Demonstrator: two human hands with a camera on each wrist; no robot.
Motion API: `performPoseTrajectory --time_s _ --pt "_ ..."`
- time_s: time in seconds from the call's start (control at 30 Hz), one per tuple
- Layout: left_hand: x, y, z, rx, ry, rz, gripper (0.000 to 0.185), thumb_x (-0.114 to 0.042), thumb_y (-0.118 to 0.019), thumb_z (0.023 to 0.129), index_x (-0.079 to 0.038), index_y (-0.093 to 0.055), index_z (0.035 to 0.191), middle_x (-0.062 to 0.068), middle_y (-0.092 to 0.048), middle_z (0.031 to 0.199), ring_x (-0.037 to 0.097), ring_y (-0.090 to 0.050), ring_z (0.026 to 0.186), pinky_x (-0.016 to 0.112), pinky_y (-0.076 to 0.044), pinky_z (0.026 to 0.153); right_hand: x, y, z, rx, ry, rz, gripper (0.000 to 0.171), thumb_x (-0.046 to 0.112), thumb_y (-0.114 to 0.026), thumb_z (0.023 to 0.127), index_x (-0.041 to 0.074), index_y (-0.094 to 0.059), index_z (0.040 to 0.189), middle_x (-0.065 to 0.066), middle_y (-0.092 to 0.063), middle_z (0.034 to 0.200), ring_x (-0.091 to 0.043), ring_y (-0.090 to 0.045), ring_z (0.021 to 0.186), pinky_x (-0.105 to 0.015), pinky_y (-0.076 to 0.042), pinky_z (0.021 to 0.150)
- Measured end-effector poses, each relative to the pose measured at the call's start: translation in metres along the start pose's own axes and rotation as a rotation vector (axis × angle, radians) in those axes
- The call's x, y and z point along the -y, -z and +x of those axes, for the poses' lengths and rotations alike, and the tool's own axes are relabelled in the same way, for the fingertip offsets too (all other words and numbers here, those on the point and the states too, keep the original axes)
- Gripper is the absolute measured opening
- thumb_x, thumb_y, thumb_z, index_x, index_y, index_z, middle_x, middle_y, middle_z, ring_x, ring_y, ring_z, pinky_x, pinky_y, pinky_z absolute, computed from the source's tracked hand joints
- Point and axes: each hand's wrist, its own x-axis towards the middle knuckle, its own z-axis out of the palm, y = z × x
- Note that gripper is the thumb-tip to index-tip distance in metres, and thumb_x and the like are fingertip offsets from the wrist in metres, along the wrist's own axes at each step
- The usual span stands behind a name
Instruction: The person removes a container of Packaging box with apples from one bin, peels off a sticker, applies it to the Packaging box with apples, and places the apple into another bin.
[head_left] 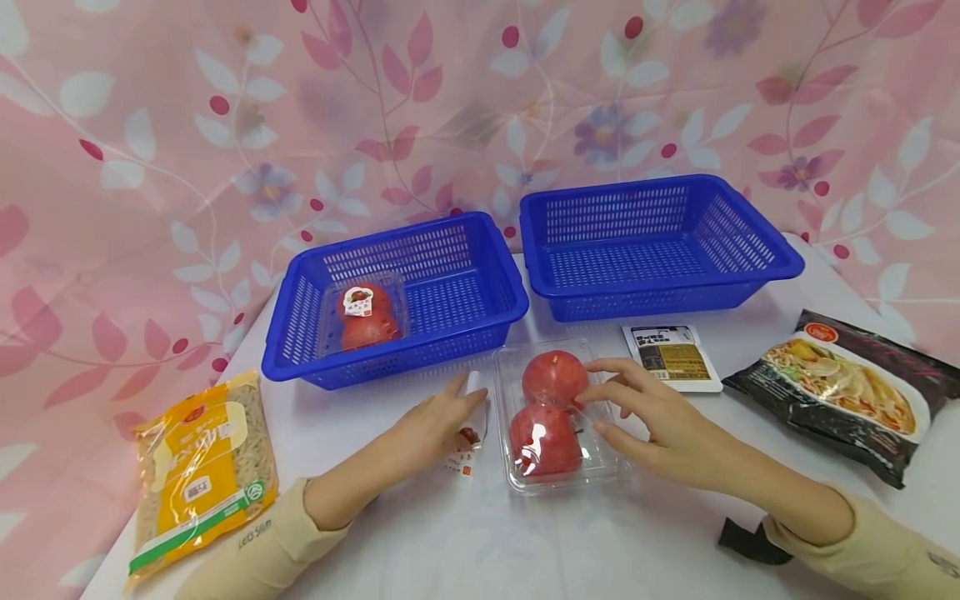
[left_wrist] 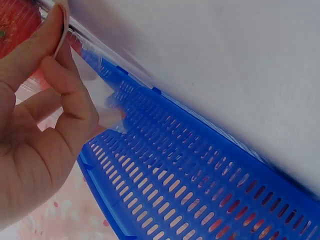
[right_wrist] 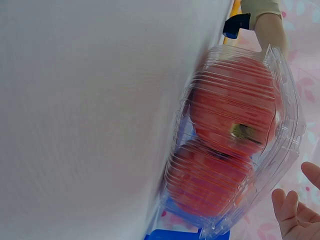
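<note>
Both forearms wear cream long sleeves; the left sleeve (head_left: 255,550) bears small dark lettering near its cuff. A black strap (head_left: 746,542) lies beside the right sleeve (head_left: 862,554) cuff.

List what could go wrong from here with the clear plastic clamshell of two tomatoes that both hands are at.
1. The right hand only rests fingertips on the clear plastic clamshell of two red tomatoes; a lift from so light a touch might let it slip or tip.
2. The left hand sits at the box's label edge, so pulling there may peel the label or pop the lid.
3. The left blue perforated plastic basket stands close behind; a low lift could catch its rim.
</note>
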Motion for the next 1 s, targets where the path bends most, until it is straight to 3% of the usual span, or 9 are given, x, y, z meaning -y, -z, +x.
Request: performPoseTrajectory --time_s 0.07,0.13,0.23,0.37,0.53,0.73,1.0 --pt "0.001 0.001 0.0 -0.03 -0.005 -0.006 0.057 -0.008 -0.075 0.074 -0.005 -0.052 0.126 0.026 -0.033 0.139 0.039 -0.058 0.1 0.043 -0.049 0.082 0.0 -0.001 0.001 -0.003 0.009 -0.004 0.026 0.012 -0.066 0.083 0.021 -0.062 0.107 -0.006 -0.045 0.13 -0.028 -0.047 0.113 -0.048 -0.046 0.082" --pt "0.002 0.002 0.0 -0.07 -0.042 -0.011 0.051 -0.007 -0.075 0.072 -0.002 -0.056 0.12 0.023 -0.042 0.134 0.036 -0.058 0.102 0.041 -0.048 0.084 0.0 -0.001 0.002 -0.005 0.017 -0.006 0.026 0.011 -0.066 0.082 0.021 -0.062 0.106 -0.006 -0.046 0.129 -0.027 -0.046 0.113 -0.048 -0.045 0.083" --pt "0.003 0.004 -0.001 -0.108 -0.074 -0.014 0.039 -0.005 -0.076 0.071 -0.001 -0.062 0.108 0.015 -0.056 0.116 0.028 -0.058 0.101 0.036 -0.048 0.085 0.001 -0.001 0.003 -0.006 0.024 -0.005 0.026 0.01 -0.067 0.081 0.02 -0.062 0.105 -0.006 -0.047 0.128 -0.027 -0.046 0.114 -0.049 -0.045 0.084" --pt "0.003 0.011 -0.004 -0.151 -0.072 -0.076 0.03 -0.001 -0.076 0.071 -0.003 -0.065 0.099 0.007 -0.063 0.1 0.02 -0.06 0.095 0.03 -0.049 0.082 0.004 0.0 0.005 0.004 0.033 -0.013 0.027 0.009 -0.067 0.081 0.022 -0.062 0.105 -0.005 -0.047 0.127 -0.026 -0.047 0.114 -0.048 -0.046 0.083" --pt "0.003 0.023 -0.01 -0.244 -0.107 -0.125 0.028 -0.002 -0.076 0.071 -0.003 -0.066 0.098 0.006 -0.063 0.101 0.02 -0.059 0.097 0.03 -0.049 0.081 0.007 0.006 0.008 -0.008 0.08 -0.026 0.034 0.006 -0.067 0.079 0.027 -0.061 0.105 -0.001 -0.049 0.125 -0.02 -0.049 0.111 -0.044 -0.048 0.081" --pt "-0.002 0.037 -0.016 -0.356 -0.15 -0.182 0.028 -0.003 -0.077 0.071 -0.005 -0.067 0.098 0.006 -0.064 0.1 0.016 -0.059 0.085 0.018 -0.048 0.06 0.013 0.011 0.015 -0.023 0.158 -0.036 0.034 0.006 -0.066 0.079 0.026 -0.061 0.106 0.002 -0.049 0.126 -0.018 -0.05 0.11 -0.031 -0.049 0.076" --pt "-0.023 0.048 -0.025 -0.428 -0.195 -0.224 0.029 -0.007 -0.078 0.072 -0.009 -0.068 0.098 -0.001 -0.063 0.098 0.007 -0.055 0.078 0.015 -0.047 0.061 0.025 0.003 0.027 -0.021 0.236 0.03 0.025 0.009 -0.065 0.083 0.02 -0.063 0.106 -0.002 -0.051 0.123 -0.019 -0.048 0.114 -0.029 -0.048 0.085"
